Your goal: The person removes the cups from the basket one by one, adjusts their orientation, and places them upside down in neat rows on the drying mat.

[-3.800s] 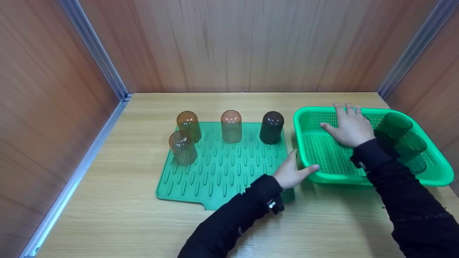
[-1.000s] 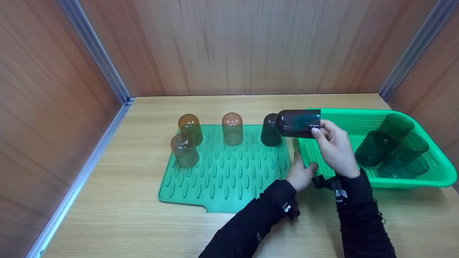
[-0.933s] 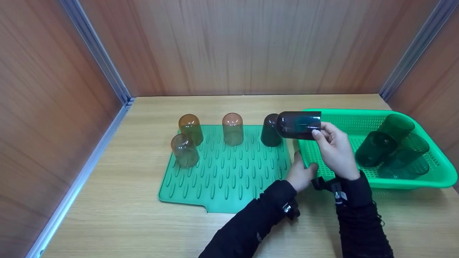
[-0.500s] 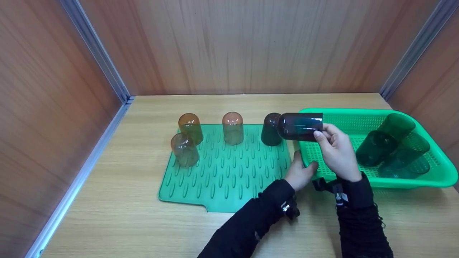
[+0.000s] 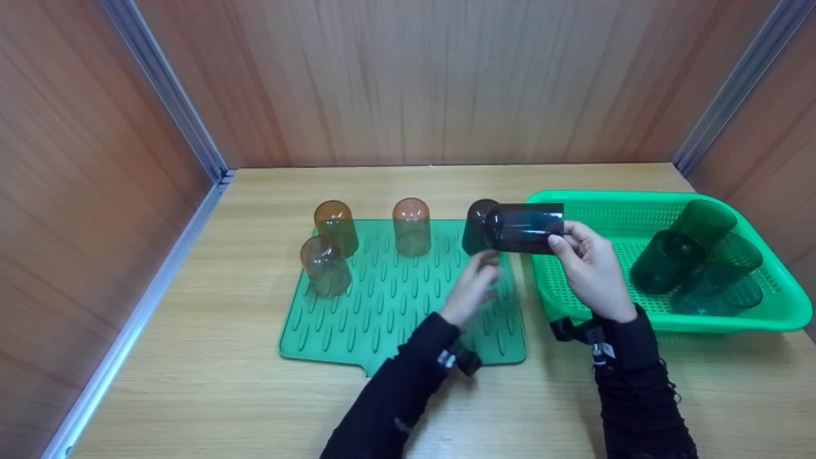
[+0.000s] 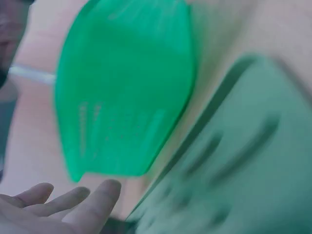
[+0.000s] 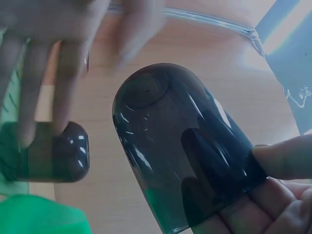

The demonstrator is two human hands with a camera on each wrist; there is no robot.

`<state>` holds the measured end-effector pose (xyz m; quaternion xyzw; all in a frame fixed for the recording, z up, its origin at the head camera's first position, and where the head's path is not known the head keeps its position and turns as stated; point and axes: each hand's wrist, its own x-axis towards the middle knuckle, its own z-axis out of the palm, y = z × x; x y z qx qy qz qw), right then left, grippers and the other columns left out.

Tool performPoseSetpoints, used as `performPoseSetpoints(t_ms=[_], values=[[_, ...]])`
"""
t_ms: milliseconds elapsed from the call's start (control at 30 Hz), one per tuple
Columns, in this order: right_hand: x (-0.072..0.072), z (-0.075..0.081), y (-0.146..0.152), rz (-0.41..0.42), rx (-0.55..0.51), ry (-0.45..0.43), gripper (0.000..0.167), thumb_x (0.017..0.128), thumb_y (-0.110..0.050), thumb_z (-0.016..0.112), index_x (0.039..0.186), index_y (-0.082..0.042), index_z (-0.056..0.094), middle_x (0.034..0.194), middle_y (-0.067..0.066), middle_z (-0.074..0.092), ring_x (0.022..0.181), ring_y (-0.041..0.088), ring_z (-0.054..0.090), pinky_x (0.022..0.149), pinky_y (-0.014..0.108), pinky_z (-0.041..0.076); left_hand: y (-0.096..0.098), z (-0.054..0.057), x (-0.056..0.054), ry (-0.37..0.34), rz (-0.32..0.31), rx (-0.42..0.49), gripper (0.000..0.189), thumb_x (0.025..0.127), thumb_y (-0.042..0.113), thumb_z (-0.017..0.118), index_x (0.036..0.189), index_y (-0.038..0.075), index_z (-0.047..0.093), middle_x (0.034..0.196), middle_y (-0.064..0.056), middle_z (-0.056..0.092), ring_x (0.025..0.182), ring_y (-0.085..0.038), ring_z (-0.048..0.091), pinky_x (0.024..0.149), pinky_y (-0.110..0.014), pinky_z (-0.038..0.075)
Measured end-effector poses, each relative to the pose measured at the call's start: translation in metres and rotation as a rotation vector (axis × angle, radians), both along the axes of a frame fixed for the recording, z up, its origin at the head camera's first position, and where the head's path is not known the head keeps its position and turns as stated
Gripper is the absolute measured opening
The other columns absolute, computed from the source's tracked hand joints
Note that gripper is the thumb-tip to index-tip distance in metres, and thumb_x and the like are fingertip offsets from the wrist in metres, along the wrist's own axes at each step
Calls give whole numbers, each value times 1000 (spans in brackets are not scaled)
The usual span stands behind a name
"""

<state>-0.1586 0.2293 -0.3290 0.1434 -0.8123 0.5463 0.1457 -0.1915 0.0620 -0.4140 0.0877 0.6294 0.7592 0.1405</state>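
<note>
A brown wood-grain back panel (image 5: 408, 83) spans the far side, between a matching left panel (image 5: 83, 191) and right panel (image 5: 765, 153); grey metal corner strips (image 5: 169, 89) line both joints; a metal base strip (image 5: 135, 319) edges the left panel's foot. The tabletop (image 5: 191, 382) is pale wood grain; a bright white light strip (image 7: 288, 27) glows upper right in the right wrist view.

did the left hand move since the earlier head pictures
Yes: in the head view, the left hand has moved left, away from the basket, to over the green mat.
</note>
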Motion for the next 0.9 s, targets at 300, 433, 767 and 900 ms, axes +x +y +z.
performPoseSetpoints(t_ms=[300, 433, 767, 900], values=[[-8, -17, -20, 174, -172, -198, 28, 90, -17, 52, 108, 3, 54, 93, 14, 65, 90, 20, 60, 82, 30, 42, -48, 26, 8, 141, 108, 79, 80, 81, 47, 54, 142, 22, 8, 143, -10, 17, 123, -24, 33, 93, -41, 35], [-7, -21, -34, 239, -220, -230, 29, 89, -17, 54, 108, 4, 54, 94, 16, 64, 94, 25, 59, 86, 33, 41, -55, 34, 10, 183, 128, 100, 85, 78, 52, 57, 141, 21, 9, 135, -13, 29, 112, -24, 44, 86, -40, 41], [-5, -33, -50, 239, -206, -231, 22, 89, -11, 52, 104, 5, 55, 68, 8, 58, 53, 10, 42, 55, 22, 32, -60, 37, 10, 340, 226, -47, 54, 89, 31, 53, 132, 13, 26, 116, -9, 43, 101, -18, 49, 81, -33, 43], [-8, -40, -52, 182, -114, -222, 21, 89, -10, 53, 105, 3, 57, 62, 4, 51, 47, 12, 28, 49, 24, 24, -64, 39, 9, 406, 267, -205, 58, 87, 39, 52, 132, 14, 27, 118, -5, 37, 100, -14, 45, 79, -30, 43]])
